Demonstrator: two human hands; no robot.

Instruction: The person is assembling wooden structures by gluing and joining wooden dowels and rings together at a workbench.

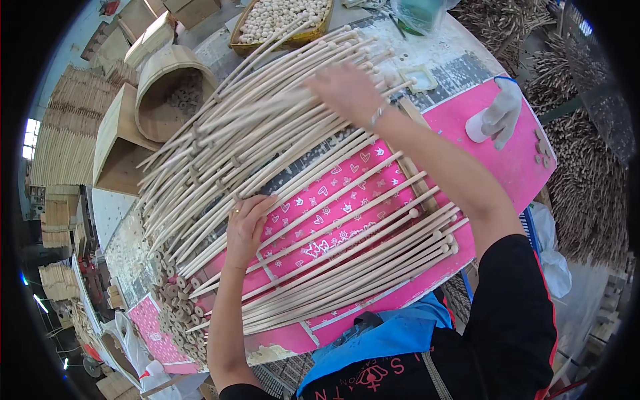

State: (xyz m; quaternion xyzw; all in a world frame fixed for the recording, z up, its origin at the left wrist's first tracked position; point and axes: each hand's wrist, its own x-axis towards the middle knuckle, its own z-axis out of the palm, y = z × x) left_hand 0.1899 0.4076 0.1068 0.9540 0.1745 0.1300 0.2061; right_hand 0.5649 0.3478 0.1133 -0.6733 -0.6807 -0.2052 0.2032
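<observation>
Many long pale wooden sticks [293, 183] lie slantwise across the table, several with round ball ends at the upper right and small rings [237, 161] partway along them. My left hand [248, 223] is bent over the sticks at the middle left, its fingers closed about one stick beside a ring; the fingertips are partly hidden. Farther off, my right hand [347, 93] is above the upper sticks, blurred by motion. A streaked, blurred stick [261, 109] runs into its closed fingers. In front of me, a separate group of ball-ended sticks [360, 267] rests on the pink sheet.
A yellow container of wooden balls [283, 23] stands at the far edge. Loose wooden rings [180, 307] are heaped at the left. A wooden tub [175, 93] lies on its side nearby. A glove [503, 113] and white cup [476, 127] are at the right, before bundled sticks [587, 160].
</observation>
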